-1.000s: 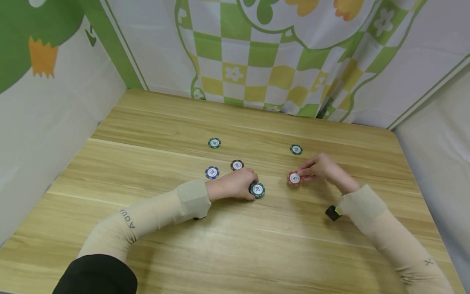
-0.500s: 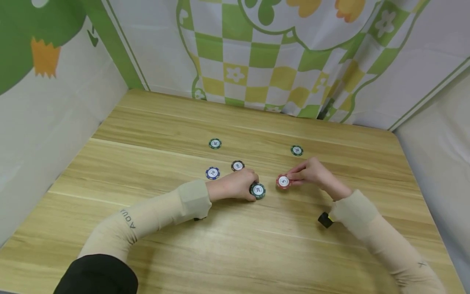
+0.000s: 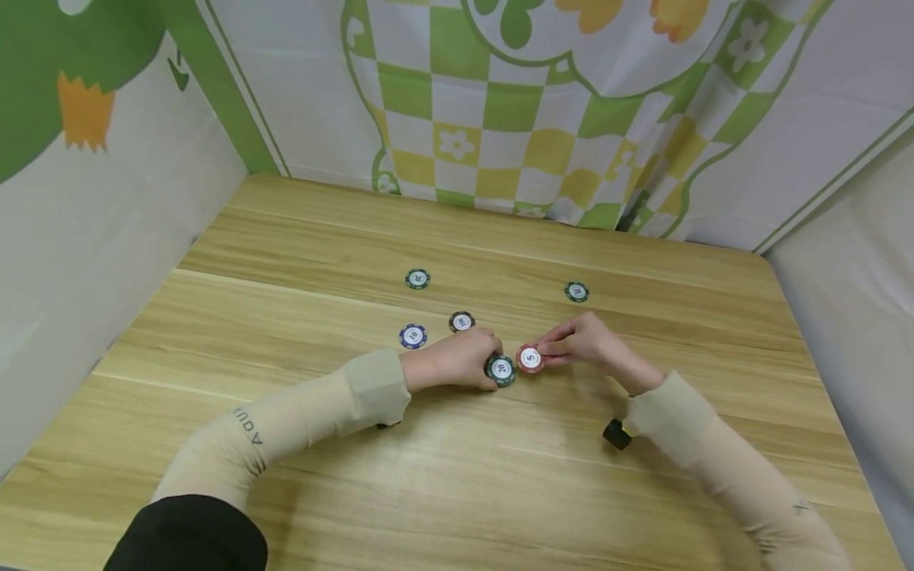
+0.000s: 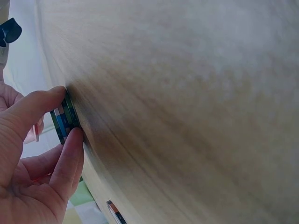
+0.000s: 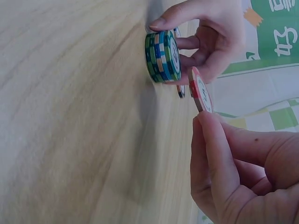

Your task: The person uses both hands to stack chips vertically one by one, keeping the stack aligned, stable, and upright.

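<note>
My left hand (image 3: 467, 357) grips a short stack of poker chips (image 5: 161, 57) between thumb and fingers; a green chip marked 20 lies on top. Green and blue edges show along the stack's side, which stands on the wooden table. In my right hand (image 3: 589, 345) a red poker chip (image 3: 530, 358) marked 5 is pinched at its edge by thumb and fingertips. It is held above the table, just right of the stack in the head view. The right wrist view shows the red chip (image 5: 200, 91) tilted, with a gap between it and the stack.
Behind my left hand lie a blue chip (image 3: 412, 336) marked 10 and a black chip (image 3: 462, 321). Farther back are two green chips, one left (image 3: 417, 278) and one right (image 3: 577, 292). A patterned curtain (image 3: 457, 111) hangs at the table's (image 3: 321, 230) far edge.
My right hand has moved left with the red chip, bringing it from well apart to close beside the stack. The left hand has stayed in place on the stack.
</note>
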Motion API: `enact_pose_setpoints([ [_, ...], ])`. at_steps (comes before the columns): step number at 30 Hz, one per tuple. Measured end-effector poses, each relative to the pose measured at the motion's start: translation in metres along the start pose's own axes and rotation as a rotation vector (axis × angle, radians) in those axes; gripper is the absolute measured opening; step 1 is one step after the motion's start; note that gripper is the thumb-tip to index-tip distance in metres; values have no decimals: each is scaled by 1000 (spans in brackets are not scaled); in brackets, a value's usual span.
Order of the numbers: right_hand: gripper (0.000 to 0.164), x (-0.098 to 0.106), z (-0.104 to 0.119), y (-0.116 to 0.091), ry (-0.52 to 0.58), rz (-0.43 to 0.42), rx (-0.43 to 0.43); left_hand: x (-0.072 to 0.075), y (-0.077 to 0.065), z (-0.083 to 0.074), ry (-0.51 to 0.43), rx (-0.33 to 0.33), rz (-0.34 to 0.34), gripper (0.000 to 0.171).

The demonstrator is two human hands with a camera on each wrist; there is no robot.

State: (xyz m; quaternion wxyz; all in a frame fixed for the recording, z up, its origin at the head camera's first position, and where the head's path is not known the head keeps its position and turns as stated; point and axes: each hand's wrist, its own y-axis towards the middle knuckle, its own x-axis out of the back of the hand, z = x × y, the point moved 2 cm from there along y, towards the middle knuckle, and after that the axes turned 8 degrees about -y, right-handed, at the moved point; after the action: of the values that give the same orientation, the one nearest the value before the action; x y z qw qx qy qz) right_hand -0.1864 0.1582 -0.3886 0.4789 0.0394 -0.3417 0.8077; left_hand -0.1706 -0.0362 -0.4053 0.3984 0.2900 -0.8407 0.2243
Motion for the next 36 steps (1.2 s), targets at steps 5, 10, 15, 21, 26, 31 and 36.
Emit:
enact_pose_setpoints([
  [5,28,-7,1,2,23,5,7,0,1,-1,-2,14,-3,34],
  [10,26,-14,2,3,43,14,9,0,0,-3,26,25,4,37],
  [15,25,-19,1,5,49,26,6,0,0,-3,23,45,9,39],
  [21,25,-24,0,7,69,27,14,1,0,-4,35,45,6,39],
  [26,23,-29,0,8,60,18,5,2,-1,-4,32,38,7,38],
  [31,23,-32,1,9,30,19,-8,2,-1,-4,22,7,-3,33],
  [36,22,-35,3,8,-1,11,-30,2,-2,-4,24,-5,-10,32],
])
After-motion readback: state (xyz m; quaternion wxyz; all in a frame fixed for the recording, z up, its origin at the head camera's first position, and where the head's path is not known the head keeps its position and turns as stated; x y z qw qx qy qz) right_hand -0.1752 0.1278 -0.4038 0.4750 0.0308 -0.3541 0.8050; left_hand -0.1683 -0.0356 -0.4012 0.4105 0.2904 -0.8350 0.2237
